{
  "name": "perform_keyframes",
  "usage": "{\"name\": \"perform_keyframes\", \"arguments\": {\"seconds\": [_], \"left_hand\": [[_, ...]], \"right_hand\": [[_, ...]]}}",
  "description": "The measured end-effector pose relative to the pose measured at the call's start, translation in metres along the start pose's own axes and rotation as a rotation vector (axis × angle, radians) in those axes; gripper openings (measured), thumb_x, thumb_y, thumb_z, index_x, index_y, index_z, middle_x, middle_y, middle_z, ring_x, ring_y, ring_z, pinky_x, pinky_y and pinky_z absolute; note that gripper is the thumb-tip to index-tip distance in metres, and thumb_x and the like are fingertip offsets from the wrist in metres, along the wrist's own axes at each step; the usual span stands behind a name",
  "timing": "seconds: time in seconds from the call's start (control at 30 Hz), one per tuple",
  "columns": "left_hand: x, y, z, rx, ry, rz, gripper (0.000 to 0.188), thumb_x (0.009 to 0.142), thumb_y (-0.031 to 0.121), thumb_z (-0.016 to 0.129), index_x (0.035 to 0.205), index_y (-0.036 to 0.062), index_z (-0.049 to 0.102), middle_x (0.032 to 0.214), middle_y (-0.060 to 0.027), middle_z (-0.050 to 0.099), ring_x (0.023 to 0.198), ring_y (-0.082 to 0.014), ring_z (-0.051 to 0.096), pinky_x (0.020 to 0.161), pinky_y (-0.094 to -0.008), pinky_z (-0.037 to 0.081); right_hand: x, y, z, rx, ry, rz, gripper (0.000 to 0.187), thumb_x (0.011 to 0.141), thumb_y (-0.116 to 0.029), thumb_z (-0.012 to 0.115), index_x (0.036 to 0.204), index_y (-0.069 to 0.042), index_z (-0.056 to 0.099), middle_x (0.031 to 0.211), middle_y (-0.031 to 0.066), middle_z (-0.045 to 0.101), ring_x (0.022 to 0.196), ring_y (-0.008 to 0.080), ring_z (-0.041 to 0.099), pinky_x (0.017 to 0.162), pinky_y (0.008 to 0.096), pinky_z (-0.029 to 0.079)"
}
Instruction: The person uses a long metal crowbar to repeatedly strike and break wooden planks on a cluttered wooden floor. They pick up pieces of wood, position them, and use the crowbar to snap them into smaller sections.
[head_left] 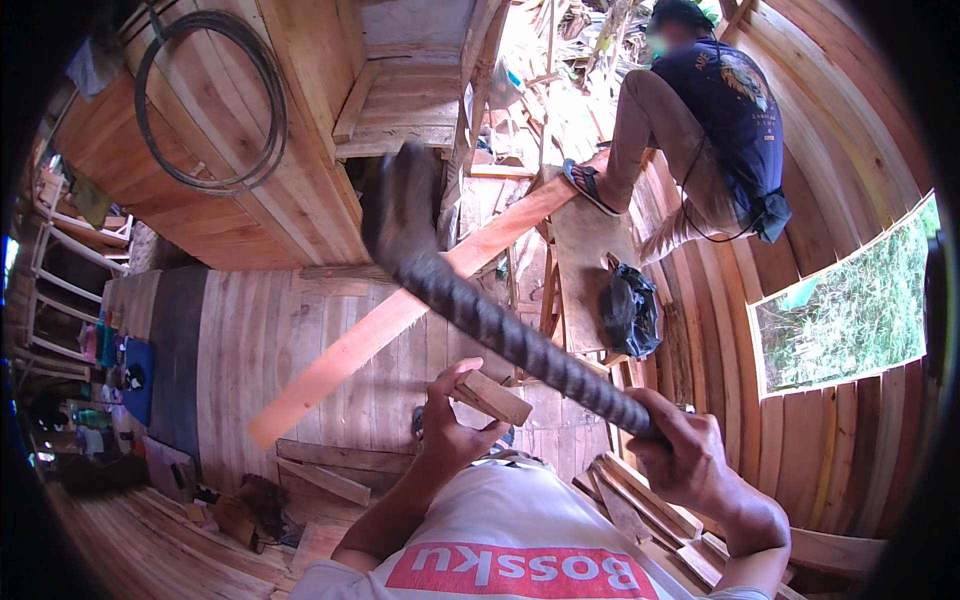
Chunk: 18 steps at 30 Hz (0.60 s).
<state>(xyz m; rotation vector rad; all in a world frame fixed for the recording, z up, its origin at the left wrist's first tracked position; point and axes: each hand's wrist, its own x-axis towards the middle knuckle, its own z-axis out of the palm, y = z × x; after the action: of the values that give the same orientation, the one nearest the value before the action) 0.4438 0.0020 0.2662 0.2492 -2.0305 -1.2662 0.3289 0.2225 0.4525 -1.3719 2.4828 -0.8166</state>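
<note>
My right hand [685, 450] is closed round the end of a hammer [520, 350]. Its long dark handle has spiral ridges, and the head, blurred and near the camera, points to the far left. In front of my shirt, my left hand [457, 420] grips a short wooden block [492, 398] between thumb and fingers. Beyond the hammer a long orange-brown plank [350, 355] runs slantwise from near left to far right. A co-worker [715, 120] sits at the far right, with a sandalled foot [592, 188] at the plank's far end.
A black plastic bag [632, 310] lies on a narrow board [590, 260] at right. Offcuts [640, 500] are piled near my right arm. A black hose coil [210, 100] hangs on the wooden panel at far left. A window opening [845, 300] breaks the right plank wall.
</note>
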Motion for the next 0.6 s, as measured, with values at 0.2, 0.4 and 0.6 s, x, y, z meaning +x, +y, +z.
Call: {"name": "perform_keyframes", "arguments": {"seconds": [0.2, 0.4, 0.6], "left_hand": [[-0.006, -0.003, 0.000, -0.057, -0.006, 0.016, 0.086, 0.056, 0.006, 0.085, 0.128, 0.0039, 0.038, 0.120, -0.0163, 0.053, 0.107, -0.0288, 0.058, 0.091, -0.0377, 0.047], [0.004, -0.001, -0.004, -0.025, 0.026, 0.052, 0.085, 0.056, 0.005, 0.085, 0.127, 0.0036, 0.037, 0.122, -0.0178, 0.053, 0.107, -0.0292, 0.058, 0.091, -0.0384, 0.048], [0.002, 0.000, -0.006, -0.026, -0.021, 0.079, 0.086, 0.057, 0.006, 0.086, 0.126, 0.0033, 0.036, 0.121, -0.0180, 0.054, 0.107, -0.0289, 0.059, 0.089, -0.0377, 0.049]], "right_hand": [[-0.002, 0.012, 0.021, -0.049, -0.027, 0.096, 0.046, 0.082, -0.016, 0.070, 0.125, -0.012, 0.054, 0.068, 0.0134, 0.063, 0.054, 0.0312, 0.063, 0.046, 0.0402, 0.047], [0.001, -0.006, 0.003, 0.051, 0.016, 0.001, 0.054, 0.076, -0.010, 0.073, 0.126, -0.009, 0.052, 0.066, 0.0115, 0.062, 0.054, 0.0310, 0.063, 0.048, 0.0383, 0.048], [-0.003, 0.011, 0.027, -0.042, -0.088, 0.123, 0.044, 0.083, -0.017, 0.070, 0.124, -0.011, 0.053, 0.069, 0.0149, 0.064, 0.058, 0.0346, 0.065, 0.050, 0.0432, 0.049]]}}
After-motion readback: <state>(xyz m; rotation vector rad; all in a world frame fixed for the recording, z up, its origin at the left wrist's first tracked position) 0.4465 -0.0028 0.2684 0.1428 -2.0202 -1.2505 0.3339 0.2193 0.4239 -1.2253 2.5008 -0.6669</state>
